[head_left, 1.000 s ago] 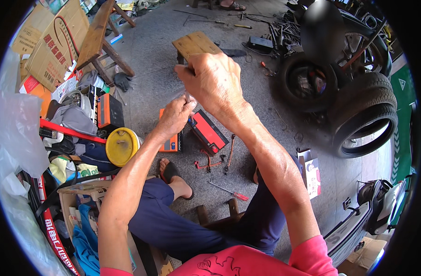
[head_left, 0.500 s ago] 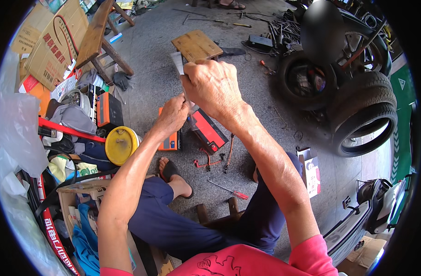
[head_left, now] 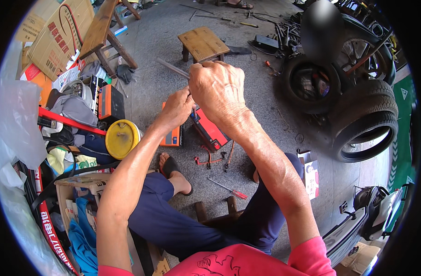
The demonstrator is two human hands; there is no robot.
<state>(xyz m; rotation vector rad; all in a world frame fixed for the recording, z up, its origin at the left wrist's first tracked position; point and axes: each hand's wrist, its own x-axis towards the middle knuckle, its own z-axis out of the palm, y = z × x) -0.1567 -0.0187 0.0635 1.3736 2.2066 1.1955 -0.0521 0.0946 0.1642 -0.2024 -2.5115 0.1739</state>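
My right hand (head_left: 217,85) is closed in a fist around a flat grey metal strip (head_left: 171,68), whose free end points up and to the left. Just below and left of it, my left hand (head_left: 177,109) is closed too, its fingertips pinched close against the right hand. What those fingertips hold is mostly hidden; a small greyish end shows under them. Beneath both hands a red and black battery (head_left: 209,131) lies on the floor, partly covered by my right wrist. An orange battery (head_left: 172,133) stands beside it, behind my left forearm.
A wooden stool (head_left: 203,42) stands ahead. Red and black leads (head_left: 210,160) and a red-handled screwdriver (head_left: 233,189) lie near my feet. On the left are a yellow-lidded bucket (head_left: 120,140) and an open carton (head_left: 79,181). Tyres (head_left: 367,124) are stacked at right.
The metal strip has swung from nearly upright to slanting left, and its broad face now shows narrower. My right hand has turned slightly and shifted right; my left remains close beside it.
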